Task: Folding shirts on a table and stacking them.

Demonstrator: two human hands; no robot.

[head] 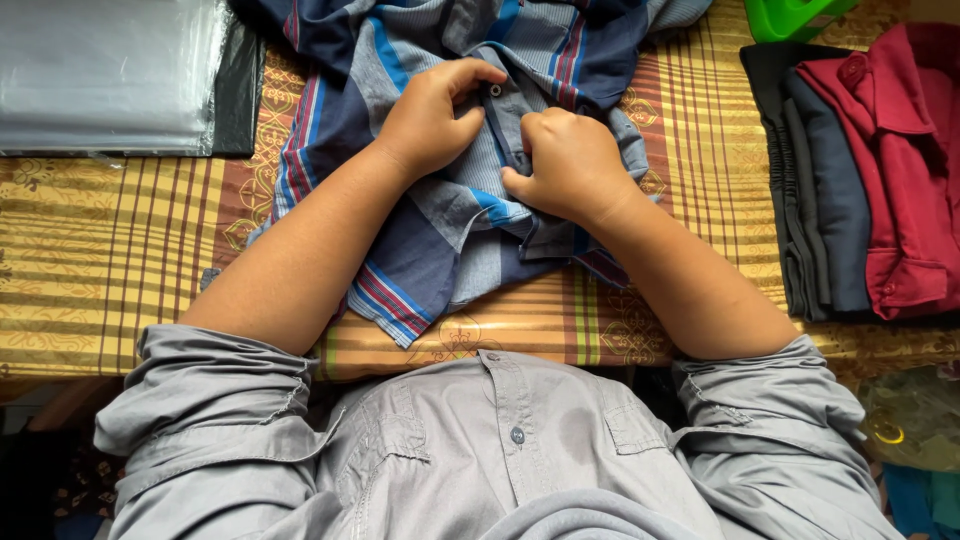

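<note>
A blue, grey and red striped shirt (420,250) lies spread on a table covered with a yellow patterned cloth (100,250). My left hand (432,118) pinches the shirt's button strip beside a small dark button (495,90). My right hand (568,165) is closed on the fabric just to the right of that strip, thumb pressing down. Both forearms rest over the shirt's lower part. My own grey shirt fills the bottom of the view.
A stack of folded garments, dark grey (815,180) and dark red (905,160), sits at the right. A pile of clear plastic bags (105,70) lies at the far left. A green plastic object (795,15) shows at the top right.
</note>
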